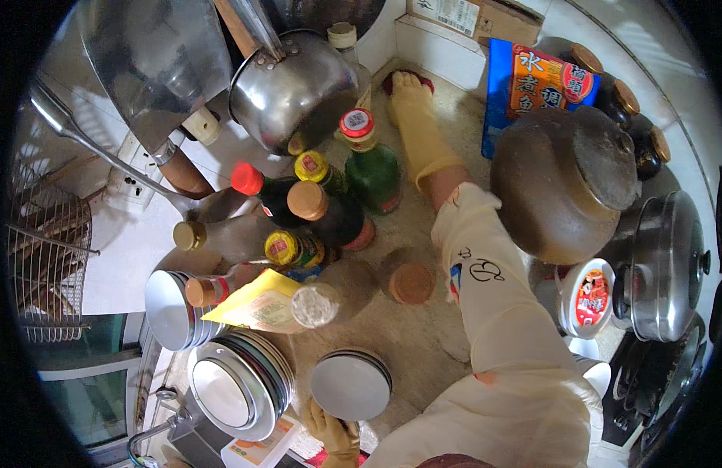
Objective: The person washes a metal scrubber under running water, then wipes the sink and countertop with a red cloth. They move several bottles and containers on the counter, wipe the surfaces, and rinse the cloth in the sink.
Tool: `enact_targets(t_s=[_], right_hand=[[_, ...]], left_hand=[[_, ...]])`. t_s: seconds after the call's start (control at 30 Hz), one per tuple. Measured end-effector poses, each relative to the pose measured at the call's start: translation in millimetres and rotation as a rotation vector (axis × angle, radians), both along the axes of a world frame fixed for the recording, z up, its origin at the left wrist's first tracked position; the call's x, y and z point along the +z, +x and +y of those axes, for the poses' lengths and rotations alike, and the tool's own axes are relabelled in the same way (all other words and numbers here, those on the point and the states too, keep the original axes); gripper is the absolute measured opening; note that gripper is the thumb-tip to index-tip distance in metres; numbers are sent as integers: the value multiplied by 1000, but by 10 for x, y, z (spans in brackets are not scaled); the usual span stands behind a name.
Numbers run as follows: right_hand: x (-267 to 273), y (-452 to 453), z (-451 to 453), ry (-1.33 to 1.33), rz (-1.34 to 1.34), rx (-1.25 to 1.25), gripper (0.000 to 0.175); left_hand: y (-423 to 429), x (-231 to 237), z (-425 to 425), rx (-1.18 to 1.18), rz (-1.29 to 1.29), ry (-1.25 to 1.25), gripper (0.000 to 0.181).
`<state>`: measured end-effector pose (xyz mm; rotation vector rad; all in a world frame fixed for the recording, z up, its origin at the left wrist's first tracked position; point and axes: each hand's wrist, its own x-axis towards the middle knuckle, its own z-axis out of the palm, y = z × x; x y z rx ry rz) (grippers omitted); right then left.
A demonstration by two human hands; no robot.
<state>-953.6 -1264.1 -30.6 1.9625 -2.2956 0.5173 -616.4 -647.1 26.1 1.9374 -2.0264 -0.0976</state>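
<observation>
My right hand (410,96), in a pale yellow rubber glove, reaches to the far corner of the countertop (416,345). It presses on a dark red cloth (425,82), mostly hidden under the fingers. Left of that forearm stands a green glass bottle (372,175) with a red cap. My left hand (329,430), gloved alike, is low in the view at the counter's near edge, beside a short stack of small grey-white dishes (351,386). Its fingers are partly hidden; whether it grips anything cannot be told.
Several capped bottles (337,216) and a yellow packet (258,301) crowd the left. Plate stacks (241,380) stand near the faucet (153,436). A brown lidded crock (554,187), a blue packet (498,111) and a steel pot (662,269) line the right. A saucepan (296,88) hangs upper left.
</observation>
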Motion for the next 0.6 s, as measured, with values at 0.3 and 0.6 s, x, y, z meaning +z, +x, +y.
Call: enact_targets(t_s=[0.3,0.6], right_hand=[[-267,280,-43,344,-14,256,54],[-156,166,2361,464,-70,353,52]], left_hand=[[-45,-15,152,70,-62,-9,43],[13,89,220,9,16,-26,30]])
